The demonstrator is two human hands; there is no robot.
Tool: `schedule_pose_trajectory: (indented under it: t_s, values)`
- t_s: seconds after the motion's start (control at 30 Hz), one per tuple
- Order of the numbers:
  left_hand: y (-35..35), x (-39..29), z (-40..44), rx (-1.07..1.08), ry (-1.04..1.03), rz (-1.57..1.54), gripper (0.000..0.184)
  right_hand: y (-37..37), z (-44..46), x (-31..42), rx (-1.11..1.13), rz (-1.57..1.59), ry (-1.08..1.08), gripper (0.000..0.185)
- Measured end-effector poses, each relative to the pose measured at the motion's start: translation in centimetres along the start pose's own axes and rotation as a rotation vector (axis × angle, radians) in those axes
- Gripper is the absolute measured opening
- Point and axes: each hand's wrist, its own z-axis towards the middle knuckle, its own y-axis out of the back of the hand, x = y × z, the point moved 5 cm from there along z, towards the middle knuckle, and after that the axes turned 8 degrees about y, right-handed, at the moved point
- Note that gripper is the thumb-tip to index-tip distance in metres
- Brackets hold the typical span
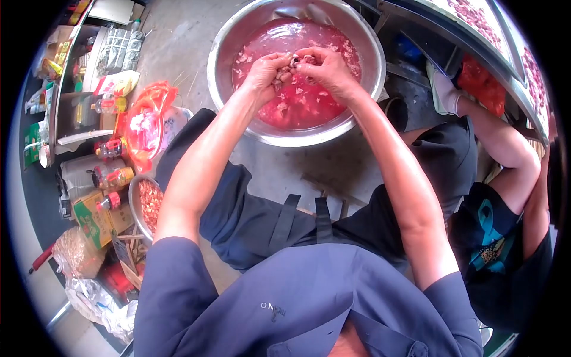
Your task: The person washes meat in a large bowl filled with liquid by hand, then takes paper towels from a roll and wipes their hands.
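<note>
The left hand [264, 76] and the right hand [331, 71] are meeting above the wide metal basin [297, 140], over its red liquid [306, 116]. Both forearms are stretching forward from the body and angling inward, the elbows spreading wide and bending slightly. The left hand is curling its fingers around a small clump of wet, fleshy pieces [284, 75], the thumb and index finger closing toward the right hand's tips. The right hand is bending at the wrist and pointing its fingers toward the left, the thumb and index finger pinching nearly closed at a reddish piece [307, 60]. The fingertips of the 2 hands are coming together at a small dark spot; whether they are sharing 1 piece, I cannot tell.

Pale bits [284, 109] are lying in the liquid below and around the hands. The basin is standing on the floor, in front of the person's spread knees. On the left, a metal bowl [136, 202] is holding chopped reddish pieces, near a red plastic bag [164, 95]. On the right, another person's bare leg [502, 134] is bending beside a table [508, 65].
</note>
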Motion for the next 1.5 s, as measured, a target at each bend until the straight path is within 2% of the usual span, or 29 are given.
schedule_pose_trajectory:
  t_s: [0.07,0.17,0.27,0.37,0.43,0.57,0.63,0.67,0.7,0.73,0.8,0.83,0.93,1.0,1.03,1.1,1.13,1.17,1.2,1.23,1.3,1.37,1.43,1.5]
  values:
    - [-0.1,0.0,0.1,0.013,0.006,-0.008,0.009,-0.5,0.0,0.1,0.035,0.050,0.020,0.031]
    - [-0.5,0.0,-0.2,0.036,0.018,-0.015,0.008,-0.5,-0.2,0.2,-0.028,0.082,0.048,0.032]
    - [-0.5,0.3,0.0,0.024,0.042,0.038,0.007,-0.3,-0.3,0.1,-0.066,-0.002,0.086,0.027]
    - [-0.7,0.5,-0.1,-0.002,0.054,0.086,0.007,0.3,-0.2,-0.4,-0.125,0.045,0.019,0.020]
    - [-1.0,0.4,-0.5,-0.003,0.051,0.083,0.007,0.9,0.0,0.3,-0.164,-0.260,0.040,0.019]
    - [-2.1,0.0,-1.1,0.030,0.007,0.179,0.006,3.3,0.3,-2.1,-0.320,-0.485,-0.060,0.018]
    - [-1.7,0.2,-1.0,0.002,-0.017,0.165,0.006,2.9,0.9,-2.2,-0.183,-0.648,0.042,0.019]
    - [-1.4,0.1,-0.9,-0.052,-0.069,0.298,0.008,2.4,0.9,-2.5,-0.164,-0.726,0.078,0.020]
    - [-1.1,0.0,-0.5,-0.103,-0.120,0.433,0.011,2.3,0.8,-2.4,-0.164,-0.727,0.077,0.020]
    - [-0.5,0.3,0.1,-0.101,-0.117,0.432,0.011,1.9,0.4,-2.7,-0.080,-0.827,0.022,0.020]
    - [0.2,-0.8,0.1,-0.285,-0.418,1.082,0.010,1.2,-0.1,-2.8,0.070,-0.926,-0.036,0.022]
    - [0.5,-0.6,0.2,-0.286,-0.418,1.082,0.010,1.0,-0.3,-2.5,0.071,-0.925,-0.035,0.022]
    - [0.7,-0.4,0.3,-0.275,-0.475,1.246,0.011,-1.6,-1.6,-2.5,0.333,-1.000,-0.016,0.027]
    - [0.5,-0.6,0.3,-0.277,-0.481,1.374,0.017,-2.7,-2.3,-3.2,0.490,-1.067,-0.054,0.022]
    - [0.4,-0.8,0.3,-0.277,-0.479,1.375,0.017,-3.0,-2.5,-3.4,0.544,-1.064,-0.046,0.021]
    - [0.8,-1.0,0.5,-0.272,-0.341,1.243,0.013,-2.9,-2.7,-3.3,0.521,-1.059,-0.081,0.020]
    - [0.8,-1.1,0.6,-0.272,-0.341,1.244,0.013,-2.7,-2.7,-3.2,0.497,-1.059,-0.116,0.020]
    - [1.0,-1.1,0.8,-0.274,-0.308,1.117,0.009,-2.5,-2.4,-3.0,0.497,-1.059,-0.116,0.020]
    - [1.1,-1.0,0.7,-0.276,-0.274,0.987,0.007,-2.1,-2.1,-3.1,0.491,-0.991,-0.166,0.019]
    - [0.9,-1.1,0.5,-0.276,-0.272,0.985,0.007,-1.8,-1.9,-3.2,0.485,-0.922,-0.217,0.018]
    - [0.9,-0.9,0.5,-0.255,-0.201,0.818,0.014,-1.7,-1.8,-2.9,0.454,-0.893,-0.187,0.016]
    - [0.7,-1.0,0.4,-0.267,-0.204,0.795,0.019,-2.0,-2.1,-2.6,0.480,-0.887,-0.178,0.017]
    - [0.5,-1.1,-0.1,-0.237,-0.148,0.630,0.020,-2.9,-2.5,-2.2,0.540,-0.907,-0.209,0.021]
    - [0.2,-1.2,-0.5,-0.200,-0.131,0.536,0.020,-3.9,-3.5,-2.6,0.730,-0.882,-0.331,0.023]
